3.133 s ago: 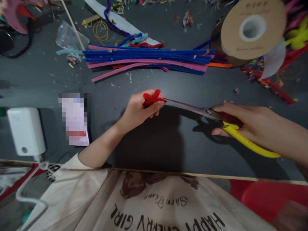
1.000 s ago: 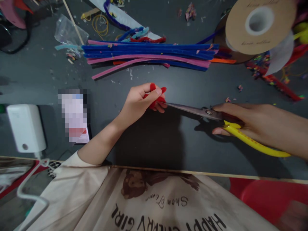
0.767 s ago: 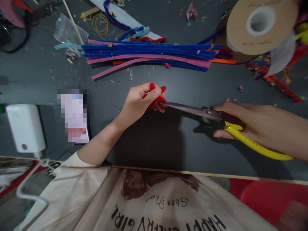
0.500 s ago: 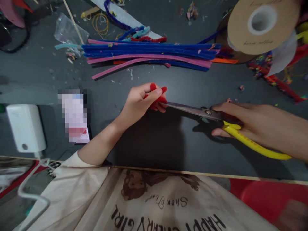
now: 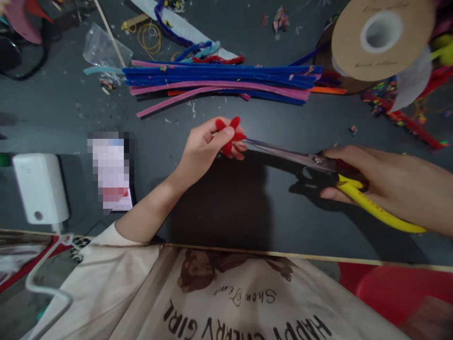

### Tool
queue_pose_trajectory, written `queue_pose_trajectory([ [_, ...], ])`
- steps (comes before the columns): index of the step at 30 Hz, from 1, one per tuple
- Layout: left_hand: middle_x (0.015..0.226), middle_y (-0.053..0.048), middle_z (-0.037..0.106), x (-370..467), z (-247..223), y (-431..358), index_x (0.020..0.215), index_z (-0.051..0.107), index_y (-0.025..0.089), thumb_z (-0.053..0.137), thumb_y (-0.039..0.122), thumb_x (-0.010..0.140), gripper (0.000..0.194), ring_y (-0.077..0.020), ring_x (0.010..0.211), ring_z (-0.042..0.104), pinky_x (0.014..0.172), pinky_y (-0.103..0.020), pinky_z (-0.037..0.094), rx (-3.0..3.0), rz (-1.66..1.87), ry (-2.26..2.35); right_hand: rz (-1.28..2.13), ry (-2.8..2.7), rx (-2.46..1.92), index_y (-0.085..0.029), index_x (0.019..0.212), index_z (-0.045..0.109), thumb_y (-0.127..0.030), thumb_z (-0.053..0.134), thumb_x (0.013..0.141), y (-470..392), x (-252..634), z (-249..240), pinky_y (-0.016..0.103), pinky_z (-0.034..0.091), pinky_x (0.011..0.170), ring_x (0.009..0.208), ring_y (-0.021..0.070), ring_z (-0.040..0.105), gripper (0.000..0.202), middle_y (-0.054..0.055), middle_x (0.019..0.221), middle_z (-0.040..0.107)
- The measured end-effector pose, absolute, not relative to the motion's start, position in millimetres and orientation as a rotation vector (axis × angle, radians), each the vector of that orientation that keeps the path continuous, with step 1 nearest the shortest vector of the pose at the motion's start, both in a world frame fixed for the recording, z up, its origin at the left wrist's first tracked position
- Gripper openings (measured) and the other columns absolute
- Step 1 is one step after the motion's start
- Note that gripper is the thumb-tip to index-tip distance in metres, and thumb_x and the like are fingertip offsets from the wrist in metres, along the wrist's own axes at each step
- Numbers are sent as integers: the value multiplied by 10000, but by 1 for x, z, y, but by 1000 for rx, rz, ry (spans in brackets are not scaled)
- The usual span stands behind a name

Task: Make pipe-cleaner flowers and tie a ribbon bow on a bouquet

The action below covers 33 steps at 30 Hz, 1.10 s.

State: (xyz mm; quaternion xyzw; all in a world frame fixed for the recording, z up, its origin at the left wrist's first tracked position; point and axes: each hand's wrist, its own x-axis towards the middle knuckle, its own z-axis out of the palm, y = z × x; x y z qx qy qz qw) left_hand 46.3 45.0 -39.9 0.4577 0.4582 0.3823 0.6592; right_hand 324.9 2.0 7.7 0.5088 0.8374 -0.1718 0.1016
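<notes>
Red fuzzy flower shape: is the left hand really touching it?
Touching. The head view shows the thumb of the left hand lying across the red fuzzy flower shape, which pokes out on both sides.

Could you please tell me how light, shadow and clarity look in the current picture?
Head view: a soft sheen lies on the dark table beyond the left hand; head view: a broad shadow spreads on that hand's near side, another under the scissors; head view: blocky pixelation hides most of the phone.
</notes>
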Motion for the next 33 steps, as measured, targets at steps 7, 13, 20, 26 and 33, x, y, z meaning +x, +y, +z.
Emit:
queue_pose_trajectory([
  [7,542,70,578,44,-36,44,801,582,156,647,178,742,90,-18,442,547,407,-108,447,1115,834,1096,-530,2504,1624,-191,998,487,-776,161,799,4,326,9,267,404,460,514,165,548,698,36,684,545],
  [13,680,25,674,42,-39,42,872,596,163,551,385,843,229,-28,440,573,390,-126,442,1119,805,1047,-461,2547,1636,-107,1078,507,-774,173,797,6,321,10,263,409,481,561,170,552,797,67,721,549],
  [20,689,46,691,45,-37,43,848,522,172,581,272,830,117,-61,585,672,602,-181,569,1077,794,1060,-412,2593,1676,-162,937,550,-781,185,792,4,318,5,254,400,510,567,161,551,733,46,683,562],
  [26,607,53,646,46,-38,43,775,539,167,627,282,796,146,-50,531,633,533,-165,550,1058,841,995,-420,2563,1671,-154,915,558,-800,194,778,3,316,6,261,398,479,513,163,546,753,43,633,555],
  [33,550,58,586,45,-35,44,705,556,149,629,233,783,136,-18,467,562,465,-127,491,1129,831,1005,-379,2664,1591,-128,882,596,-764,184,813,3,309,4,268,410,428,446,179,572,761,56,565,585],
])
